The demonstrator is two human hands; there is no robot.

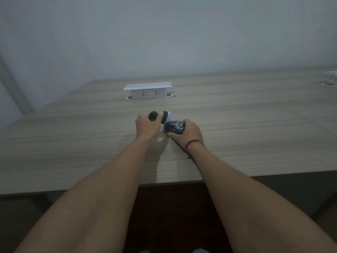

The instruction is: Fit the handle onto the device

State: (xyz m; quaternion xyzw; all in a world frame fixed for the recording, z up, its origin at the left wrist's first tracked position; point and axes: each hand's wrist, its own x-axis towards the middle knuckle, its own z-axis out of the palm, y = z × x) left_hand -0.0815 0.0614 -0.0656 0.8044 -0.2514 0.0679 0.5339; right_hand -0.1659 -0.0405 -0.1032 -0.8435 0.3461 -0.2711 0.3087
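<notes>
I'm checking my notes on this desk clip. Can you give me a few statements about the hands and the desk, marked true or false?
1. The left hand grips a black handle. True.
2. The right hand lies flat and holds nothing. False: its fingers curl round a dark rounded object.
3. A white socket box stands on the wooden table beyond the hands. True.
4. A red string is on the left wrist. False: it is on the right wrist.
5. The socket box has a plug in it. False: both outlets look free.
</notes>
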